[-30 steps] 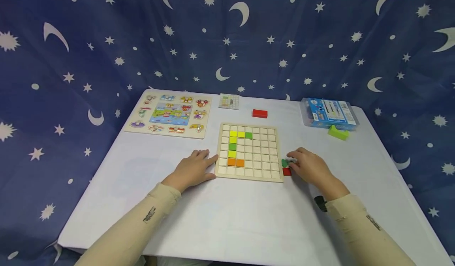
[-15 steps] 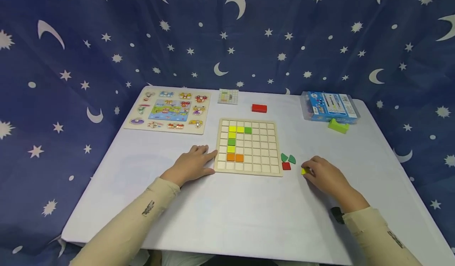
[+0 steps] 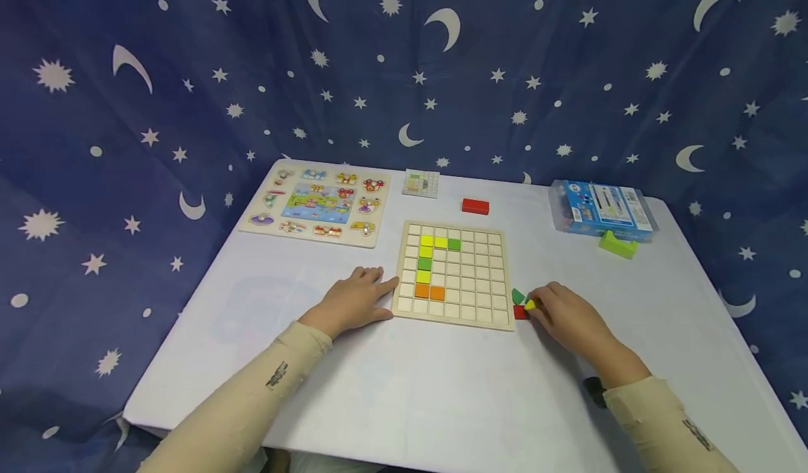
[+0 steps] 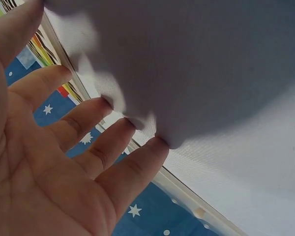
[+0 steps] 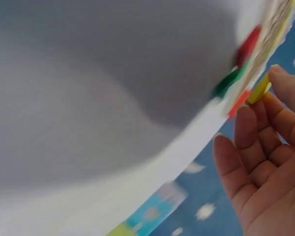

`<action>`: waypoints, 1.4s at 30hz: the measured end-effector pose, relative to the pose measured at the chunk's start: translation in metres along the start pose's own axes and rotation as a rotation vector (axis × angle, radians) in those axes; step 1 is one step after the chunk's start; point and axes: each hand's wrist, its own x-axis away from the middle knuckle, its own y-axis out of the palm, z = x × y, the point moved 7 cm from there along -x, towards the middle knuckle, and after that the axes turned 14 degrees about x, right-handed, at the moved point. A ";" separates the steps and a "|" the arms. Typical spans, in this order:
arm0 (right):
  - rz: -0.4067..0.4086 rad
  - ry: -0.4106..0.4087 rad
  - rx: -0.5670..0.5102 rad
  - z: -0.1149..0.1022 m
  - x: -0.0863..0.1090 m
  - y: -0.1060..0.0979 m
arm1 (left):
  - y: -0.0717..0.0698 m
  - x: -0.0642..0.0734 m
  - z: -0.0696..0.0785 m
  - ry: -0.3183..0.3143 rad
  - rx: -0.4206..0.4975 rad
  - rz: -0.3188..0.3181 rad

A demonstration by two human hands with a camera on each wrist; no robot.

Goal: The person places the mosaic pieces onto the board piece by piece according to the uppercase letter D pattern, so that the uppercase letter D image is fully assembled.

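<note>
In the head view my left hand [image 3: 350, 303] rests on the table with its fingers spread, touching the left edge of a wooden grid board [image 3: 467, 276]. The left wrist view shows those fingers [image 4: 132, 169] extended. On the board sit several square tiles in yellow, green and orange. My right hand [image 3: 570, 322] is just off the board's right edge, pinching a small yellow piece [image 3: 531, 304] between thumb and fingers; the right wrist view also shows this yellow piece [image 5: 260, 88]. Beside it lie a red tile [image 3: 520, 312] and a green piece [image 3: 517, 296], partly covered by the hand.
A picture peg puzzle [image 3: 385, 217] stands at the back left. A small pattern card [image 3: 431, 191], a red block [image 3: 475, 207], a blue-labelled plastic box [image 3: 577, 227] and a lime-green block [image 3: 618, 245] are along the back. A starry curtain [image 3: 379, 59] hangs behind the table.
My right hand left the green and red pieces, went right and pinched the yellow piece, then came back left toward the board with it. My left hand stays at the board's edge.
</note>
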 end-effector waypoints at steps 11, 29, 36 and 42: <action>0.066 -0.282 0.012 -0.092 -0.058 -0.001 | 0.000 0.002 0.002 -0.020 0.011 -0.005; 0.067 -0.319 0.011 -0.112 -0.071 -0.002 | -0.003 0.001 0.003 -0.014 0.025 0.000; 0.060 -0.228 -0.048 -0.079 -0.071 -0.015 | -0.007 0.001 0.002 -0.020 0.024 -0.015; -0.056 -0.018 -0.036 -0.007 -0.051 -0.013 | -0.006 0.001 0.007 -0.012 0.016 -0.025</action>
